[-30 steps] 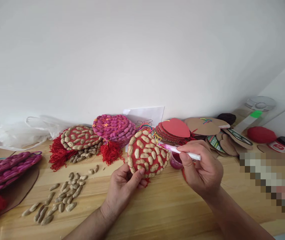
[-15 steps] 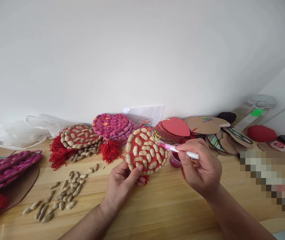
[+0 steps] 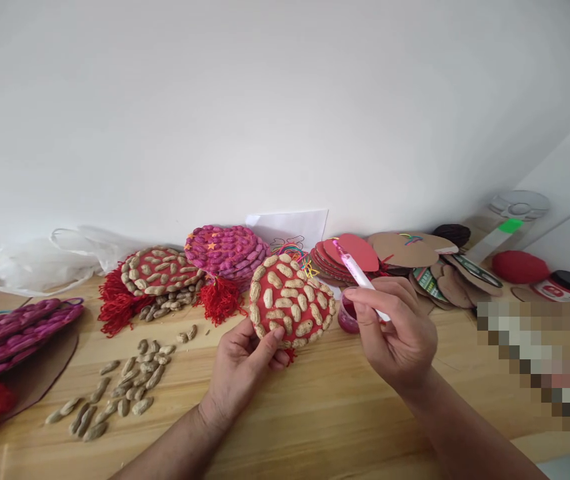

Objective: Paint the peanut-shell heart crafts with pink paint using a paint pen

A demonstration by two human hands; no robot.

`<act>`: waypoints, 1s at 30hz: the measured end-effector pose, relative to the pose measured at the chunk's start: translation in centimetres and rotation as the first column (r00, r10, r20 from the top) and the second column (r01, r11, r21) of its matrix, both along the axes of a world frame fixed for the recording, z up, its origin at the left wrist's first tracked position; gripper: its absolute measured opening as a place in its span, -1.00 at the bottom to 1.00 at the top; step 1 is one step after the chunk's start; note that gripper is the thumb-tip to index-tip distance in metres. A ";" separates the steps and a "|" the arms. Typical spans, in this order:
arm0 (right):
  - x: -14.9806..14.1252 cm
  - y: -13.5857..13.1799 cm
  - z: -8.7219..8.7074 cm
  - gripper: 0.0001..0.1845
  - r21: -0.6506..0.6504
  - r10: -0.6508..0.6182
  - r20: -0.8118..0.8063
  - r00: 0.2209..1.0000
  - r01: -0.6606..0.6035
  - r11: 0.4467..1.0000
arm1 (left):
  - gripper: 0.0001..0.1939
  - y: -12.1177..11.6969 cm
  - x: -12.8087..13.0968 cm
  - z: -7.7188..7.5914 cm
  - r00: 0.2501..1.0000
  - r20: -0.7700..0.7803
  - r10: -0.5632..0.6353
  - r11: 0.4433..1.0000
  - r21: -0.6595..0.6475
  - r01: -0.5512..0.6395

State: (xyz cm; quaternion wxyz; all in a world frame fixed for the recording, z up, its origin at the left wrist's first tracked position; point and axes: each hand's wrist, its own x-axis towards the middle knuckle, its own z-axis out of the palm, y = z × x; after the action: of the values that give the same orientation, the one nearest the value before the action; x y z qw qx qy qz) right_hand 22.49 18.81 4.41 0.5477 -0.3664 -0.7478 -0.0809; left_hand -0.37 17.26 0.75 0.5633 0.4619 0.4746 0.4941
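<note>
Many peanuts [image 3: 293, 293] on the red board [image 3: 279, 283] at centre look unpainted, the left hand [image 3: 243, 360] gripping its near edge, the right hand [image 3: 401, 340] pinching a pink-tipped brush [image 3: 361, 275] near a paint jar [image 3: 347, 321], while the purple stack [image 3: 228, 252] far left looks fully coloured.

Half a second back: brush [image 3: 359, 275] nearly level, pink tip over the upper right edge of the disc [image 3: 291, 300]. Now: tip off it, up and to the right of the disc, shaft tilted much more steeply. Right hand [image 3: 399, 333]: thumb shows a little nearer the disc. Cup [image 3: 348, 320], just right of the disc: upper part shows more, shaft no longer crossing there.
</note>
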 end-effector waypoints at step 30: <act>-1.0 0.4 -1.0 -0.85 -0.047 -0.106 0.143 0.984 0.113 0.992 | -0.57 -0.6 0.4 0.2 0.997 -0.041 -0.069 0.998 -0.002 0.069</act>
State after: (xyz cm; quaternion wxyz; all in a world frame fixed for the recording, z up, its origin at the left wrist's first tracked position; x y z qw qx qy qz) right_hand 21.45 19.16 3.46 0.4783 -0.4151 -0.7652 -0.1160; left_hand 0.00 16.65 0.96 0.5704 0.4879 0.4700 0.4644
